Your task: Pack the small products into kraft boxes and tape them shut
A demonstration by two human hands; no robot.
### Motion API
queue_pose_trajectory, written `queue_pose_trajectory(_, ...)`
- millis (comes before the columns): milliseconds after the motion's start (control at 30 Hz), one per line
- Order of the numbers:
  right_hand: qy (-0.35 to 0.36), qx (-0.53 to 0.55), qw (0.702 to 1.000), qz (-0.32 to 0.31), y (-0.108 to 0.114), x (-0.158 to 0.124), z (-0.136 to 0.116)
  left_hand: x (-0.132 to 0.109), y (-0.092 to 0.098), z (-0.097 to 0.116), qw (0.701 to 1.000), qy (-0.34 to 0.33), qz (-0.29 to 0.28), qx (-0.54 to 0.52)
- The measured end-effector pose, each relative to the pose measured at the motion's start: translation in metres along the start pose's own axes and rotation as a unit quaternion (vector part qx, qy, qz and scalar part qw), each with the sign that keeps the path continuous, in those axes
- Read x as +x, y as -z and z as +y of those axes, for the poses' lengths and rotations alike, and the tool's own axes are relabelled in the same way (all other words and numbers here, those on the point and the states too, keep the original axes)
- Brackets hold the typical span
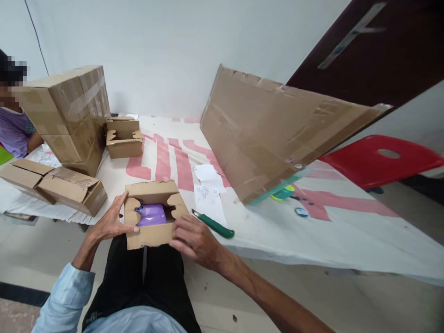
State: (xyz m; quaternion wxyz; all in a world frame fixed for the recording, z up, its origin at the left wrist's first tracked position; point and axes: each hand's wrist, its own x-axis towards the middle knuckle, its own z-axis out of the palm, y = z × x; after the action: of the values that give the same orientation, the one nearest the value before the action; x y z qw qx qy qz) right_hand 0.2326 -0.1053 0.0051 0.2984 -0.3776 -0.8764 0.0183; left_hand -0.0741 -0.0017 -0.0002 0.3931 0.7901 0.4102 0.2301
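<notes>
An open cardboard box [152, 236] sits at the table's front edge, with its flaps spread. Inside it lies a shiny purple package [152, 215]. My left hand [113, 219] grips the box's left side, its thumb over the front flap and its fingers along the outer wall. At the right front corner, my right hand [196, 240] has its fingers curled around the flap's edge. A green utility knife [215, 225] lies just beyond my right hand, its blade end pointing toward the box. Behind it is a white paper sheet [210, 203] with printed drawings.
Stacked taped cartons [74, 111] and low closed boxes [74, 187] stand left. Another open box [125, 143] is behind. A large cardboard panel [274, 125] leans at right, near a tape roll [301, 212] and red chair [385, 157]. A person [15, 125] sits far left.
</notes>
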Motion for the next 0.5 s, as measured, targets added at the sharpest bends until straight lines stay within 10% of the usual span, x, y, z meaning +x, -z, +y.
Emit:
queue_pose_trajectory(233,-0.01,-0.091,0.975,-0.205,0.0,0.052,0.013,0.0,-0.004,0.0,1.0,-0.017,0.018,0.017)
queue_pose_trajectory(500,-0.109,-0.239,0.926,-0.271,0.001,0.065,0.018,-0.003,-0.007,-0.003,0.999,-0.023,0.026,-0.004)
